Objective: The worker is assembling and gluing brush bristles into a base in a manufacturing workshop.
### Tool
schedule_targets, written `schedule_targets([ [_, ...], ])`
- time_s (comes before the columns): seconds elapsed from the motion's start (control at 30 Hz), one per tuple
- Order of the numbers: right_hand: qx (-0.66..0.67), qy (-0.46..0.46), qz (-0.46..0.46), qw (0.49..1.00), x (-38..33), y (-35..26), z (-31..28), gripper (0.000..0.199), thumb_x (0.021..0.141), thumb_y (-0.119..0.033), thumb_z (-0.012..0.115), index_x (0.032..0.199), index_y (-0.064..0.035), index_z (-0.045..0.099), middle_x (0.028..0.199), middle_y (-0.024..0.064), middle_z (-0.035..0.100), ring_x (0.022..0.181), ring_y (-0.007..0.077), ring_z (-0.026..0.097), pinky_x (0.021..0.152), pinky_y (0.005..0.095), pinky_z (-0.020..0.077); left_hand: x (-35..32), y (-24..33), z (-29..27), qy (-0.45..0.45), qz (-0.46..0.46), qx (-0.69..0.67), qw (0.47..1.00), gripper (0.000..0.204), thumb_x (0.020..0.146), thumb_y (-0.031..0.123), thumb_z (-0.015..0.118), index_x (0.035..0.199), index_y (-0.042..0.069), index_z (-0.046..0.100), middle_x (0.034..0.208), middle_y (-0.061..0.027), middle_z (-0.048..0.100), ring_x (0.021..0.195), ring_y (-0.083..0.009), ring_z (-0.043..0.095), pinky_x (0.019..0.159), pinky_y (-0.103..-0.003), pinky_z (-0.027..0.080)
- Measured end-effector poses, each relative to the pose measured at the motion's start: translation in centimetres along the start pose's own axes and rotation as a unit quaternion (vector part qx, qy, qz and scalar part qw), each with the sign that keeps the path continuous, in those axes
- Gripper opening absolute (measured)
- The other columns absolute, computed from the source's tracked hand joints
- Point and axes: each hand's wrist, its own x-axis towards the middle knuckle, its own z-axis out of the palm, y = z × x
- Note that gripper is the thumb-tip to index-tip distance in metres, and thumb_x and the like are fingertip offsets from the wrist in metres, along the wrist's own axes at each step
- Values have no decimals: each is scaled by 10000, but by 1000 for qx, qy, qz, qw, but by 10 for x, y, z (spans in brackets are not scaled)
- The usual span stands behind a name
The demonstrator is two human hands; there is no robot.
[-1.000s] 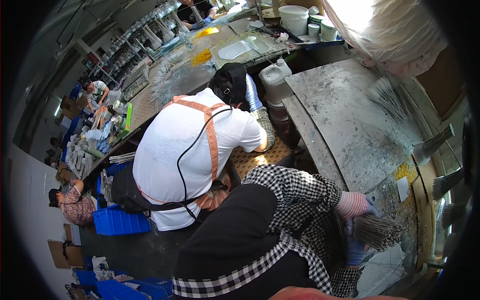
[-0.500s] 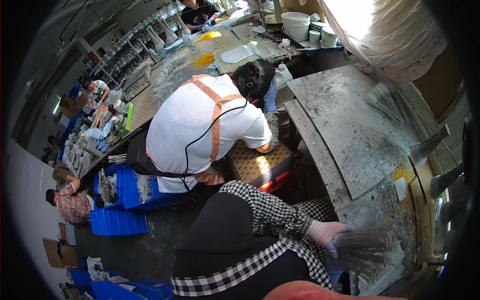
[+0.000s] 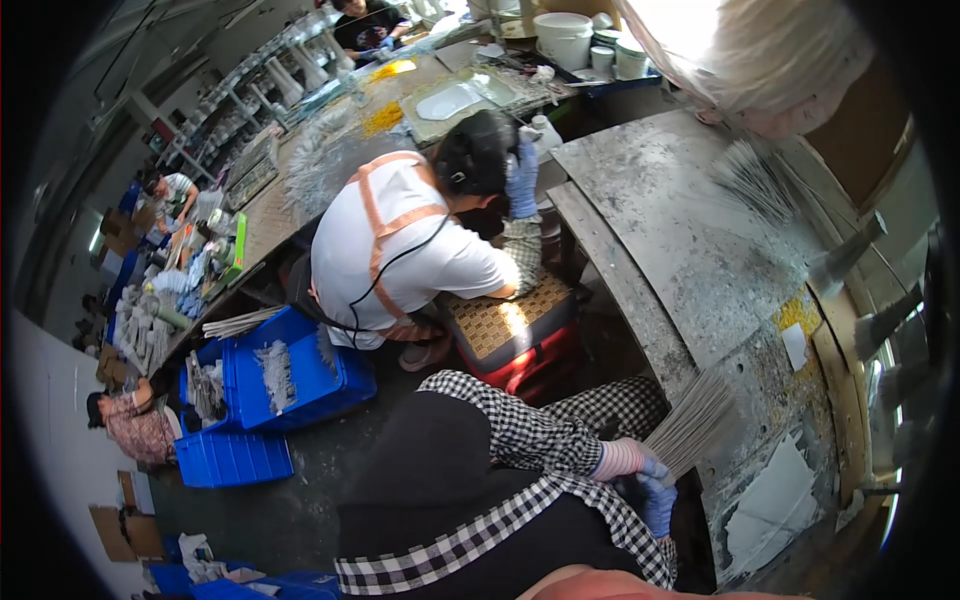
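Thin grey sticks, fanned out at the far end, form a bundle (image 3: 697,422) that both my hands grip at its near end. My left hand (image 3: 652,464), gloved in blue below a pink striped cuff, is closed around the bundle's base. Just below it, my right hand (image 3: 657,503) in a blue glove is closed against the same end, its fingers partly hidden. The bundle slants up and right over the edge of the grey, paint-stained worktable (image 3: 680,240). On that table, to the right of my hands, lies a torn white sheet (image 3: 772,505).
A co-worker in a white shirt (image 3: 390,250) bends over a patterned stool (image 3: 510,320) ahead. More stick bundles (image 3: 755,185) lie along the table's far right side. Blue crates (image 3: 300,365) stand on the floor at left. White buckets (image 3: 563,40) stand at the back.
The bundle has come up off the white sheet and swung toward the upper left, its sticks now straighter. My right hand has risen beside the left. The co-worker's gloved hand shows by their head.
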Motion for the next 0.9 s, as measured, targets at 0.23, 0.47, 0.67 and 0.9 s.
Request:
schedule_targets([
  [0.23,284,-81,50,954,-17,-37,1,574,876,-355,696,1286,14,536,1235,131,601,1146,234,595,1016,402,475,-36,62,5,-194,92,53,975,652,790,142,777,1372,57,494,1235,-75,628,1152,-174,579,994,-330,460],
  [0.47,103,41,3,994,3,-37,-12,573,785,-208,770,1271,-2,548,1206,98,623,1107,203,588,1018,342,454,4,38,0,-166,197,321,912,916,625,329,879,1372,83,410,1298,-72,565,1215,-224,515,1121,-361,277],
  [0.67,-106,-18,-80,991,5,4,-19,912,630,-276,897,1371,-19,432,1274,113,572,1156,236,556,1044,366,438,11,11,-37,-197,195,495,823,1006,681,233,880,1451,6,274,1351,-117,512,1246,-251,498,1099,-359,368],
  [0.9,-259,-55,-84,961,0,27,-15,962,651,-398,885,1366,14,389,1271,152,578,1206,250,551,1059,359,436,-9,113,5,-180,245,-2,953,842,727,303,836,1405,85,387,1437,-217,449,1330,-363,459,1085,-491,413],
])
